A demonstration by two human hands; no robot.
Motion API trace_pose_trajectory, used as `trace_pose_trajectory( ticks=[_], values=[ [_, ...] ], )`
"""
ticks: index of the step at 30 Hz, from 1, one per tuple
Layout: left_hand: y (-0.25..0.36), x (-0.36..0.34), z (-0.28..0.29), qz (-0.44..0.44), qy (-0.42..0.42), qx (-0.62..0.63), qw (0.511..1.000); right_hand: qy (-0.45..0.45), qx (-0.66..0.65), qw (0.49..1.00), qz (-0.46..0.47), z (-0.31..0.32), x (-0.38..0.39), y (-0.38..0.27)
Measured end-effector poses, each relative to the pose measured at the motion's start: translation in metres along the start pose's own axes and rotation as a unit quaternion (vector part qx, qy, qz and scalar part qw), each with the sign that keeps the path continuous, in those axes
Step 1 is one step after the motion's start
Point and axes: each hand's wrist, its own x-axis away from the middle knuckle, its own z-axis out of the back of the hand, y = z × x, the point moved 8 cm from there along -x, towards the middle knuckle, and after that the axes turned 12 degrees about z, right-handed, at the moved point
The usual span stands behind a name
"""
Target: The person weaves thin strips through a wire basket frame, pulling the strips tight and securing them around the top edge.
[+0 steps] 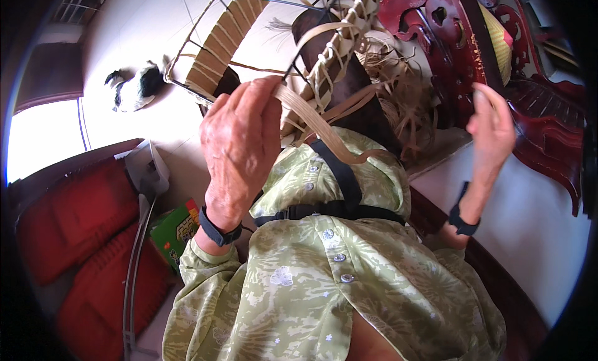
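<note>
My left hand (242, 137) is closed at the near end of a rattan-like frame (215, 65), its fingertips pinching a flat tan strip (314, 121). From those fingers the strip runs down to the right and curls over my lap. Pale strands are woven in a thick braid (336, 53) along the frame's right side. Off to the right, my right hand (491, 121) is raised near a dark red carved chair (464, 43), apart from the frame. Its fingers look stretched out and slightly blurred, with nothing visible in them.
Loose fibre strands (395, 93) hang in a tangle beside the braid. A black-and-white cat (137, 87) lies on the pale floor at the far left. Red cushions (81, 218) and a green box (174, 233) are at the left. A yellow woven item (498, 43) shows behind the carved chair.
</note>
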Motion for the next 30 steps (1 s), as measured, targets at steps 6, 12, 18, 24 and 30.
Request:
trace_pose_trajectory(
  ticks=[6, 12, 18, 24, 30],
  values=[
    [0.003, 0.018, -0.004, -0.032, 0.002, -0.009, 0.999, -0.261, 0.004, 0.933, 0.249, -0.157, 0.059, -0.105],
    [0.005, 0.015, -0.009, -0.028, -0.005, -0.009, 1.0, -0.302, 0.106, 0.887, 0.332, -0.176, 0.087, -0.091],
    [-0.004, 0.024, 0.0, -0.009, 0.016, 0.007, 1.0, 0.01, -0.467, 0.884, 0.008, 0.115, -0.018, -0.006],
    [-0.003, 0.019, -0.006, -0.029, 0.014, 0.027, 0.999, 0.123, 0.254, 0.944, -0.174, 0.207, -0.017, 0.111],
    [0.001, 0.023, -0.004, -0.017, -0.004, 0.003, 1.0, -0.293, 0.086, 0.952, -0.007, -0.107, 0.041, -0.032]
  ],
)
